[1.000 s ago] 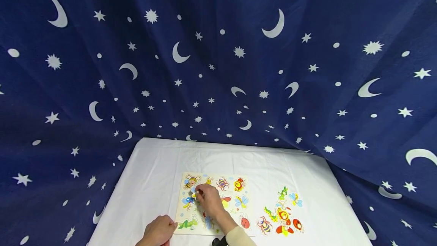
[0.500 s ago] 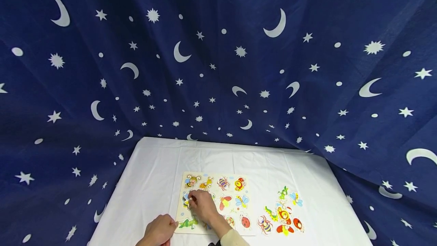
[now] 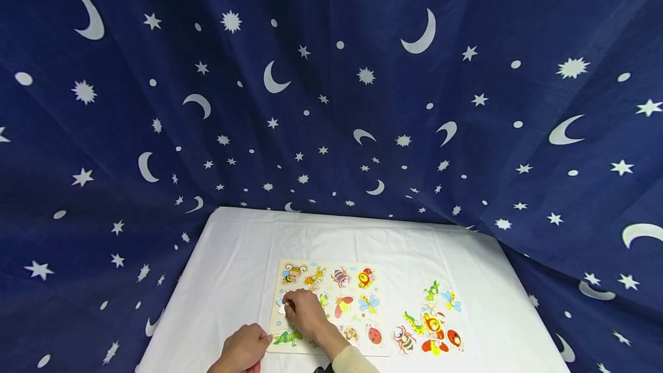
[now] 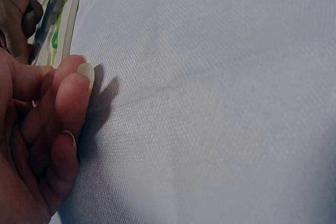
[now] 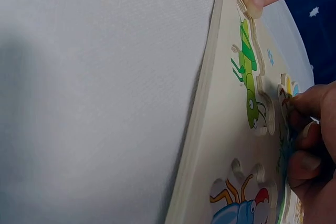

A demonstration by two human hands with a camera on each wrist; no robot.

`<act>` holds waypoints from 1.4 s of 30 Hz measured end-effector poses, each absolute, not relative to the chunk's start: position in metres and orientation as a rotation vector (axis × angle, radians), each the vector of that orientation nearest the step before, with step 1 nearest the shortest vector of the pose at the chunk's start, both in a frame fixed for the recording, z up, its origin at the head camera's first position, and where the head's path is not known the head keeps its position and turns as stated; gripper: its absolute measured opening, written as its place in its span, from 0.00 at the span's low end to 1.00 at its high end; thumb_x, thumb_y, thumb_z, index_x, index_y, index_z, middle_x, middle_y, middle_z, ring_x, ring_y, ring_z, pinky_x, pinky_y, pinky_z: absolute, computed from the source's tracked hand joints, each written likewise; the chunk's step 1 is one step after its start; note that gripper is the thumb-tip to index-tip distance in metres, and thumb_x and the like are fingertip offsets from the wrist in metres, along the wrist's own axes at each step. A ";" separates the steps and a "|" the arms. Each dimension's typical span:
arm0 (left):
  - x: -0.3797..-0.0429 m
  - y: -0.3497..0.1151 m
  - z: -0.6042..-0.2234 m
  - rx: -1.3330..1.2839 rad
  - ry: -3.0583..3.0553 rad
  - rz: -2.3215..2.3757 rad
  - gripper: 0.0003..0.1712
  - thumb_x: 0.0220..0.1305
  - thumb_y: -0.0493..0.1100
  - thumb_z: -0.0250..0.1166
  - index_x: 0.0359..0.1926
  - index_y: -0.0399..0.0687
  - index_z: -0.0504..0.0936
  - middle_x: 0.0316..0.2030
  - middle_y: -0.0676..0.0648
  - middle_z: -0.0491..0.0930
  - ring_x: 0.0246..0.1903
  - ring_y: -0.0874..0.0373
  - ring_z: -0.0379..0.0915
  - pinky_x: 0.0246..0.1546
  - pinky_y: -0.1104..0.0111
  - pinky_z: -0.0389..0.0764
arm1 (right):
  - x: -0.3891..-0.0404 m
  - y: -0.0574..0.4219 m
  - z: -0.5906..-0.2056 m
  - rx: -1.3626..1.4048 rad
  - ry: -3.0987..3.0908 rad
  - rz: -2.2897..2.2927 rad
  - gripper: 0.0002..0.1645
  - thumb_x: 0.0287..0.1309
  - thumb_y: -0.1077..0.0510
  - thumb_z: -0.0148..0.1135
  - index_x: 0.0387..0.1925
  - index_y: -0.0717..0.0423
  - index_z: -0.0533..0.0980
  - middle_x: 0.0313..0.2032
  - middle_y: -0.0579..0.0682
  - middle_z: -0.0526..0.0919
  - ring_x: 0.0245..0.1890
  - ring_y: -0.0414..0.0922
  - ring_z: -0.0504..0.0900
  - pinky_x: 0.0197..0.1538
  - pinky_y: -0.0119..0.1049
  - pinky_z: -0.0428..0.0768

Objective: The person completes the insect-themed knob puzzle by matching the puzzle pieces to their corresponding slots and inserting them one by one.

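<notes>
While the left hand (image 3: pixel 243 349) grips 1 board (image 5: pixel 223 114), the right hand (image 3: pixel 308 312) pinches 1 piece (image 5: pixel 288 85).

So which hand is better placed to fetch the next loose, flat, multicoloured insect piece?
Probably the right hand, once it releases its pinched piece: it's nearer the loose pieces, right of the pale wooden puzzle board. The left hand is at the board's near left corner, thumb on it.
</notes>
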State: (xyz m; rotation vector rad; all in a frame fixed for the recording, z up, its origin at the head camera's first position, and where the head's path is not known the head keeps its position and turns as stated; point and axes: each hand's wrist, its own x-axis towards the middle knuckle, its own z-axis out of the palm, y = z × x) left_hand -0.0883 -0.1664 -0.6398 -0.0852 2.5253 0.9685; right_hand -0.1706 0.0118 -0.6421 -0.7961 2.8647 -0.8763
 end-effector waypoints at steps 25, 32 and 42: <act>-0.088 -0.162 -0.637 -0.149 2.501 0.952 0.13 0.65 0.50 0.60 0.30 0.45 0.80 0.05 0.55 0.73 0.05 0.67 0.69 0.11 0.73 0.64 | -0.175 0.029 -0.637 -0.811 2.918 -0.897 0.06 0.56 0.58 0.67 0.37 0.48 0.84 0.27 0.39 0.83 0.25 0.27 0.71 0.31 0.23 0.71; -0.087 -0.162 -0.634 -0.180 2.506 0.930 0.14 0.65 0.49 0.60 0.31 0.44 0.79 0.05 0.54 0.73 0.05 0.66 0.69 0.10 0.74 0.63 | -0.177 0.040 -0.638 -0.847 3.019 -0.949 0.03 0.53 0.59 0.68 0.27 0.47 0.83 0.25 0.38 0.83 0.26 0.29 0.75 0.32 0.24 0.73; -0.087 -0.161 -0.639 -0.186 2.516 0.920 0.14 0.65 0.50 0.60 0.30 0.45 0.79 0.05 0.54 0.73 0.04 0.66 0.69 0.10 0.74 0.64 | -0.180 0.053 -0.639 -0.701 2.988 -1.034 0.03 0.57 0.59 0.66 0.28 0.48 0.83 0.25 0.37 0.81 0.24 0.28 0.71 0.30 0.24 0.70</act>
